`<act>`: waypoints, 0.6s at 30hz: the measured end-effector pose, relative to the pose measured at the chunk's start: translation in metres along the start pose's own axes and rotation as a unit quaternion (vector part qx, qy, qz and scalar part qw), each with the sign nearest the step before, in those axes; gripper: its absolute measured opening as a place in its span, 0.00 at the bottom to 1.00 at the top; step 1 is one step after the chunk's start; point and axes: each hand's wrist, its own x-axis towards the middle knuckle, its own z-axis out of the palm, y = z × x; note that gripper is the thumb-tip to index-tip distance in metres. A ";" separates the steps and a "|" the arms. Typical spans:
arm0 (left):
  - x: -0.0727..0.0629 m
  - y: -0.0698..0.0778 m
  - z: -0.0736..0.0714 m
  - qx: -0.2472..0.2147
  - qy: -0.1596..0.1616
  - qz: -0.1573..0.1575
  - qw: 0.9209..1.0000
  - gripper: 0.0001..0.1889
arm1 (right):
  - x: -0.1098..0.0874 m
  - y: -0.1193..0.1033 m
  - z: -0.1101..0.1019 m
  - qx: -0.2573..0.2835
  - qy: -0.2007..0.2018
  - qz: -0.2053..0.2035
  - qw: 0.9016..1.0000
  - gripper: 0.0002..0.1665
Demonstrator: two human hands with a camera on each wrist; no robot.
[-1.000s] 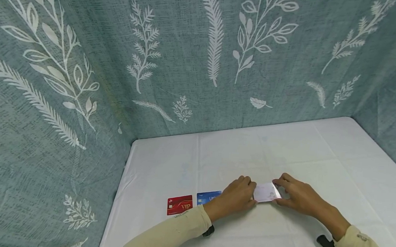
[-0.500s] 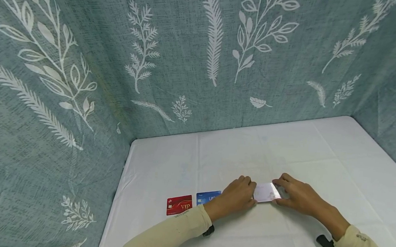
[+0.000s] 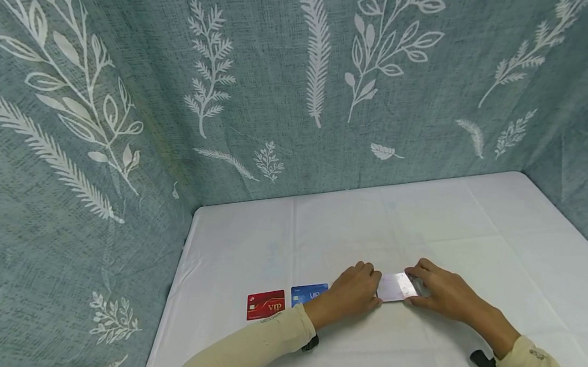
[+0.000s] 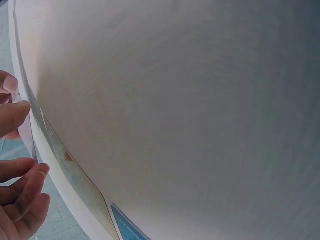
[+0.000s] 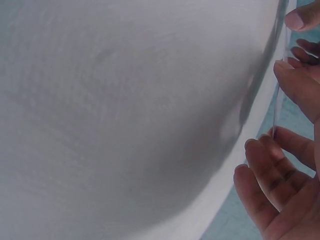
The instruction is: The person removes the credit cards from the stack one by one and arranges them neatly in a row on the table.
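Observation:
A pale pinkish-white, glossy card (image 3: 395, 287) is held between both hands above the white table, with bright glare on its right part. My left hand (image 3: 350, 293) pinches its left end; my right hand (image 3: 440, 288) pinches its right end between thumb and fingers. In the right wrist view the card (image 5: 277, 107) shows nearly edge-on, between the thumb and fingers. A red VIP card (image 3: 265, 305) lies on the table at left. Beside it a blue VIP card (image 3: 308, 294) is partly hidden by the left arm. In the left wrist view, a yellowish-green card (image 4: 80, 180) lies near the blue one.
The white-covered table (image 3: 251, 242) has its far edge against a green-blue curtain (image 3: 278, 94) with white leaf patterns. Curtain also hangs at the left and right sides. Black straps (image 3: 484, 363) show under the sleeves near both wrists.
The glare on the pale card has grown and shifted, and its faint printing no longer shows. Both hands keep nearly the same place and grip.

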 end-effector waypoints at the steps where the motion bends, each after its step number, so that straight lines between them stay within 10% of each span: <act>1: 0.000 0.000 0.001 0.000 0.001 0.000 1.000 0.23 | 0.000 0.000 0.000 0.000 0.000 0.001 1.000 0.32; 18: 0.001 0.003 0.004 0.029 0.015 0.001 0.999 0.23 | -0.001 0.000 0.003 0.003 -0.002 0.004 1.000 0.31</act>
